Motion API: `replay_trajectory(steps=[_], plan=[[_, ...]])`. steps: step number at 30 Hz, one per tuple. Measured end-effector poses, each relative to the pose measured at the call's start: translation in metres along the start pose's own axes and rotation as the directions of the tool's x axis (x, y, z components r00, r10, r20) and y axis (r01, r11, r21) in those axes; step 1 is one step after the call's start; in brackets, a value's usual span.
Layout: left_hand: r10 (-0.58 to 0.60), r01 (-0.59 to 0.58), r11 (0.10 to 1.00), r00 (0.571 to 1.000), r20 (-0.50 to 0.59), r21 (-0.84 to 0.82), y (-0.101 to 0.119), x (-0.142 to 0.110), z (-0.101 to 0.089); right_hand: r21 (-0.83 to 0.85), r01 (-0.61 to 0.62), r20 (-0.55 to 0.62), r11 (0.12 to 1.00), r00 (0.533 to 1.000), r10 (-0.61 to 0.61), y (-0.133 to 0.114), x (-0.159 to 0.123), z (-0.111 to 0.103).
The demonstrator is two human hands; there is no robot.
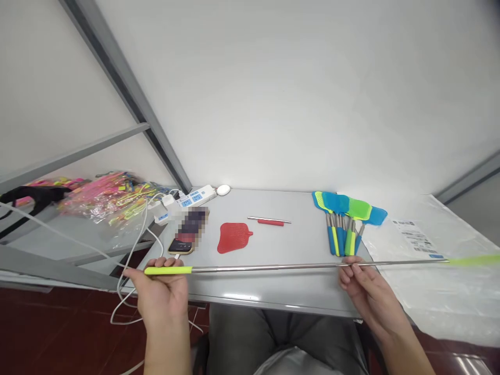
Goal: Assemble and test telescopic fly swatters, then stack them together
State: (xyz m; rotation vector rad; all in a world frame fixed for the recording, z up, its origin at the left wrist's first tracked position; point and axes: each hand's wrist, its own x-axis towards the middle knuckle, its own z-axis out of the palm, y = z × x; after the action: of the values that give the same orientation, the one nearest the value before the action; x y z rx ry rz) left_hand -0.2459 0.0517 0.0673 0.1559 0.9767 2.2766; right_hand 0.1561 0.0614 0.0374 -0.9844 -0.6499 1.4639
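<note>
Steel swatter rod [273, 267] level between left hand [162, 297] and right hand [365, 291]

On my grey table [281, 291] a red swatter head [233, 237] lay flat, with a red-handled rod [269, 221] just beyond it. A bunch of blue and green swatters [346, 221] lay to the right, heads toward the wall. A phone [180, 246] sat left of the red head, cabled, near a power strip [195, 197] and a white puck [223, 190]. A bag of coloured parts [105, 195] rested on the left shelf. A clear plastic bag [437, 281] covered the right side.
</note>
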Motion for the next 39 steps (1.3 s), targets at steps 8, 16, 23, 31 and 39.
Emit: replay_trajectory(steps=[8,16,23,31,39], plan=[[0.046,-0.046,0.999,0.999,-0.005,0.012,-0.006,-0.033,-0.025,0.055,0.042,-0.103,0.998,0.994,-0.036,0.011,-0.018,0.003],[-0.093,0.094,0.995,0.995,0.032,-0.024,0.015,-0.083,-0.027,0.081,0.180,-0.168,0.980,0.972,-0.165,0.019,-0.051,0.004],[-0.046,0.062,0.995,0.982,0.184,-0.083,0.046,-0.096,-0.013,0.085,0.195,-0.104,0.977,0.977,-0.186,0.014,-0.042,-0.005],[-0.183,0.334,0.904,0.866,0.466,-0.267,0.020,-0.102,-0.017,0.175,0.231,-0.037,0.957,0.973,-0.228,0.035,-0.055,0.029],[-0.415,0.414,0.903,0.779,0.469,0.113,-0.089,-0.170,0.001,0.120,0.125,0.156,0.985,0.977,-0.143,0.077,-0.074,0.065]])
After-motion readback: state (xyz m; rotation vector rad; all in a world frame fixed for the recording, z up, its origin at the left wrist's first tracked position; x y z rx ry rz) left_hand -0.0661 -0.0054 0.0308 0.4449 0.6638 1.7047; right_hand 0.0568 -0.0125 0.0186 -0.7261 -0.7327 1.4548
